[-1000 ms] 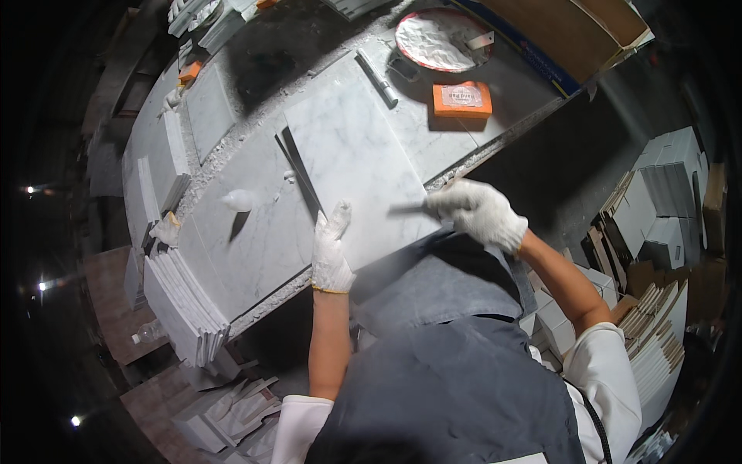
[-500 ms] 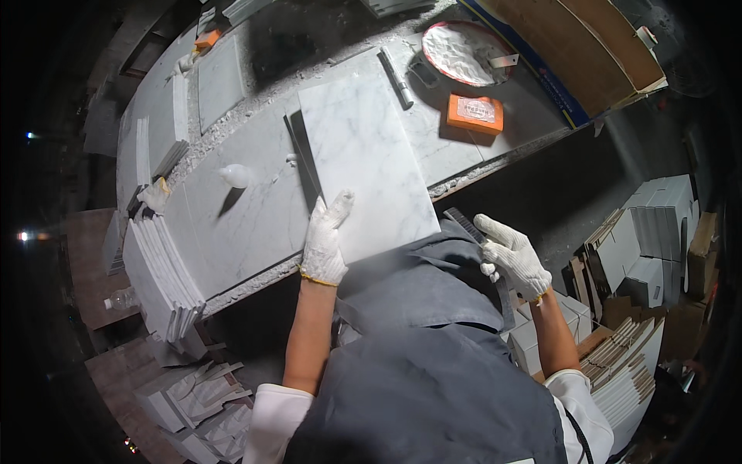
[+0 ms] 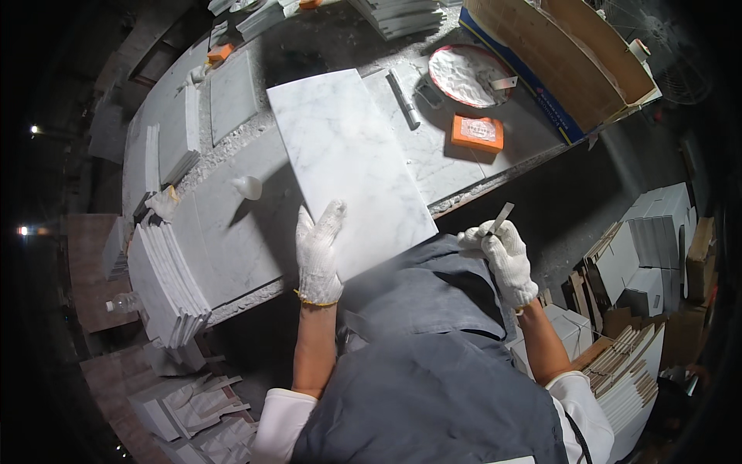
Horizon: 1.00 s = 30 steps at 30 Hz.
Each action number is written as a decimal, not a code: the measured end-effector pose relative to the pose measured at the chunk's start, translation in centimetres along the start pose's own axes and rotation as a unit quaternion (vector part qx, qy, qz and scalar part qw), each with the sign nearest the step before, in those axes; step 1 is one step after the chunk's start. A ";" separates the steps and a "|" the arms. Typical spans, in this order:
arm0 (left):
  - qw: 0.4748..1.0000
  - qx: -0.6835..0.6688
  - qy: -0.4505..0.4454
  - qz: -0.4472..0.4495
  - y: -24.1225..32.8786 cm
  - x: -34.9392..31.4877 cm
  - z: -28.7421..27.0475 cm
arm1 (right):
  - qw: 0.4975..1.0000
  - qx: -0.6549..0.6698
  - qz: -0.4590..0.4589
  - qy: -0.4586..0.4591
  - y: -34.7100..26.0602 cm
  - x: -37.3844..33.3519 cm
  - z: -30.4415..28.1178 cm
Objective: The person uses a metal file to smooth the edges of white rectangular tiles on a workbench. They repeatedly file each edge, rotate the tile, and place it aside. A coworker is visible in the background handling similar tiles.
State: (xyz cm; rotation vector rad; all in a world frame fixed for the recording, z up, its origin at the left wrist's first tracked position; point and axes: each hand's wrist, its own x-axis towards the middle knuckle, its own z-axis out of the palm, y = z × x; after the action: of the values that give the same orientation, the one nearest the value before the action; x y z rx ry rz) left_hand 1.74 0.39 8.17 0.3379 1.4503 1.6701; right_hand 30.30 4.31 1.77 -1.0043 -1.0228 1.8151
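Note:
My left hand (image 3: 317,249), in a white knit glove, grips the near-left edge of a white, grey-veined marble tile (image 3: 355,155). The tile is tilted up off the bench, its near corner by my apron; the fingers under it are hidden. Right of the tile, my right hand (image 3: 506,259), gloved too, is closed on a thin flat strip-like tool (image 3: 502,217). Only its pale tip shows above the fingers; its exact kind is unclear. Farther back on the bench are a red-rimmed bowl of white paste (image 3: 464,73), an orange box (image 3: 477,133) and a silver marker-like tube (image 3: 404,99).
A small white bulb-shaped bottle (image 3: 249,187) stands left of the tile. Stacked tiles (image 3: 166,278) line the bench's left end. An open cardboard box (image 3: 564,54) sits at the back right. White cartons (image 3: 661,224) and bundled boards (image 3: 626,371) are on the right.
The tile has risen and shifted slightly left with my left hand. My right hand has turned, its fingers now pinched; the dark ridged strip beside it no longer shows, and a pale flat tip does.

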 end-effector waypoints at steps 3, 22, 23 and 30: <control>1.000 -0.009 0.012 0.017 0.9 -0.5 0.0 | 0.995 -0.027 -0.094 -0.036 0.8 1.0 1.4; 0.996 0.030 -0.015 0.080 1.0 0.0 -1.4 | 0.835 -0.358 -0.379 -0.172 -4.5 3.8 7.4; 0.997 0.018 -0.008 0.071 1.3 0.1 -1.2 | 0.837 -0.373 -0.363 -0.171 -4.7 3.5 7.5; 0.998 -0.003 -0.024 0.058 3.1 0.9 -0.3 | 0.831 -0.435 -0.289 -0.193 -2.4 1.0 5.1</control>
State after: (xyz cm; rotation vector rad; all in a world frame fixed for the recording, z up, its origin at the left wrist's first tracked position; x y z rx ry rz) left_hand -0.36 1.04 10.56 0.4636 1.4131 1.7470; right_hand 26.01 4.71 5.53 -0.6648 -2.2427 1.0161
